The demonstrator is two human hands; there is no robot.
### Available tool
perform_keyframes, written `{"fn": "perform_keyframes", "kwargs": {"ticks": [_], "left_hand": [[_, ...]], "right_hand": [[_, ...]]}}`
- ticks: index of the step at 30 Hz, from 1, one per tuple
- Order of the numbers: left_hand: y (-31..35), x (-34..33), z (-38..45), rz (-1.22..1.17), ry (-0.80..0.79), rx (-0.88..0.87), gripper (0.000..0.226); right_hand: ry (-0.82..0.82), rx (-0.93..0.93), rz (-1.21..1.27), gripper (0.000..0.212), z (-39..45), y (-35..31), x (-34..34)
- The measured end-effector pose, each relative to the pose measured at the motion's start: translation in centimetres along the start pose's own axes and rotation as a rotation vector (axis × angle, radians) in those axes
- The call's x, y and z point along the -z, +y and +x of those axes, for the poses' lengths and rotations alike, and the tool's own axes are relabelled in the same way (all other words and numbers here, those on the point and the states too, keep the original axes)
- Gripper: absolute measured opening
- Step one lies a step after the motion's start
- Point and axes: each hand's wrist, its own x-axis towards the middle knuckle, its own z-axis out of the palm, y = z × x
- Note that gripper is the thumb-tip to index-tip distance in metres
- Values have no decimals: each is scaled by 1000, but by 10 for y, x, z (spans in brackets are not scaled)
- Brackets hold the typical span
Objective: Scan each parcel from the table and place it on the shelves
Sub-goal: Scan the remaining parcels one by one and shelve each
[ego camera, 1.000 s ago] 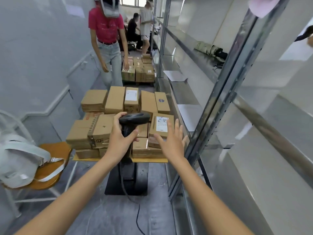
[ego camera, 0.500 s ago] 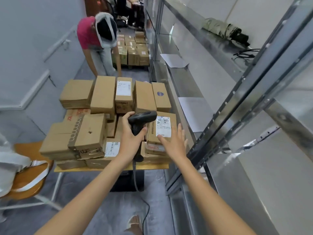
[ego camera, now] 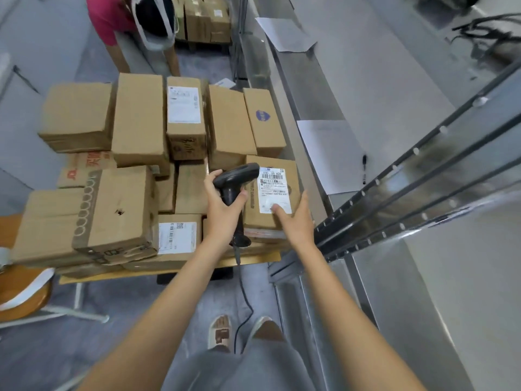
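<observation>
While the left hand [ego camera: 225, 213] curled its grip round the black scanner [ego camera: 235, 179], right hand [ego camera: 296, 224] spread flat on the labelled parcel [ego camera: 272, 193], stacked at the counter [ego camera: 118, 275] edge beside metal shelves [ego camera: 352, 80].

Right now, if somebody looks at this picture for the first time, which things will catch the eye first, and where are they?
First the black barcode scanner at the centre, gripped by the left hand just over the white label of a parcel at the pile's right edge. The right hand lies open on that parcel. Around them brown cardboard boxes crowd the table, beside metal shelves on the right.
</observation>
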Motion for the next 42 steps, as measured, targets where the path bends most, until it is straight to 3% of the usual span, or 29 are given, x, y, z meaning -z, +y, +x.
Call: {"fn": "perform_keyframes", "kwargs": {"ticks": [6,14,18,24,32,38,42], "left_hand": [[-2,-1,8,-235,72,229,67],[-4,-10,10,-174,-64,265,64],[1,-15,6,-140,-88,217,63],[7,-6,-7,-117,-59,88,62],[12,10,-11,-264,-17,170,66],[18,17,-6,-265,-46,103,53],[28,26,-5,-253,-49,96,68]], "right_hand": [[-95,-95,119,64,18,5,6],[-93,-90,321,62,12,8,0],[-48,-98,386,51,4,6,-1],[-31,-70,444,61,-12,2,15],[-92,136,299,78,-49,-25,30],[-71,184,114,63,-57,-49,35],[-106,166,125,83,-62,-57,33]]}}
